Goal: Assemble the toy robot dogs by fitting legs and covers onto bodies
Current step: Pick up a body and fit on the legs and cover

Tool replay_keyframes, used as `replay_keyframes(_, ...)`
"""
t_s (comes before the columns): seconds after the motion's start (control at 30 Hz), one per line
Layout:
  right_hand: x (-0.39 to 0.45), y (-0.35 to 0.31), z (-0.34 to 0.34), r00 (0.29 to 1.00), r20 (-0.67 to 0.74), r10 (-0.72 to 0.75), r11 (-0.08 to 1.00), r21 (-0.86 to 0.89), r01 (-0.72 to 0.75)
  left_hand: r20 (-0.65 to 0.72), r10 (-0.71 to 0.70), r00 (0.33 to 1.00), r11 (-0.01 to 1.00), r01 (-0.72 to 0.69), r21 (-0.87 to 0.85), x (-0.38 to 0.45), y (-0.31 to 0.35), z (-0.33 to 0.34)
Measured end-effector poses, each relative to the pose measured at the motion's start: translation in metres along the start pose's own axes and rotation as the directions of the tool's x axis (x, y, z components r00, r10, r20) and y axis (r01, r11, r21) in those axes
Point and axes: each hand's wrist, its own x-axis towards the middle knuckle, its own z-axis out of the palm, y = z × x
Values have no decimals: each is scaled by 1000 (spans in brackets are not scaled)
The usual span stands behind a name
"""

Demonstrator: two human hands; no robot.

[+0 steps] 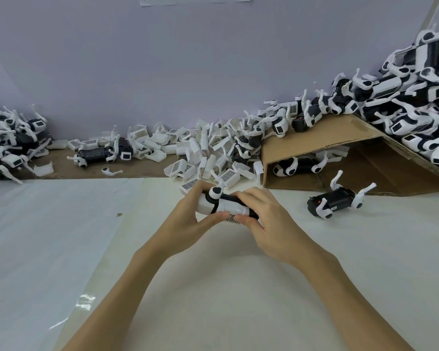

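A heap of finished dogs (8,140) lies far left. At the desk's (61,224) middle, left hand (188,219) and right hand (266,224) both clasp one toy dog (223,203). Loose covers (193,148) crowd behind; another body (335,201) and cardboard ramp (327,140) sit right.

Loose covers (195,148) lie behind the hands, cardboard ramp (322,138) right.

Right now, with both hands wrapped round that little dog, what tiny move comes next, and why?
Probably squeeze the white cover down until it seats. Both the left hand and right hand already grip the toy dog, thumbs along the cover's lower edge, dark body showing at its right end.
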Motion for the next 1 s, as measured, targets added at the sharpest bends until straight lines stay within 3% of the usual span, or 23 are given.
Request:
replay_keyframes(0.37, -1, 0, -5, 997, -70, -34, 999, 22, 35, -20, 55, 998, 998, -55, 24, 0, 4, -2)
replay_keyframes(0.53, 0, 0, -7, 996, -73, -48, 999, 23, 49, -79, 75, 994, 991, -66, 117, -1, 4, 4)
replay_keyframes(0.73, -1, 0, 3, 999, -30, -40, 999, 19, 41, -45, 51, 998, 998, -49, 42, -2, 3, 2)
replay_keyframes(1.0, 0, 0, 0, 996, -84, -42, 998, 33, 45, -60, 65, 996, 998, -64, 24, -1, 3, 3)
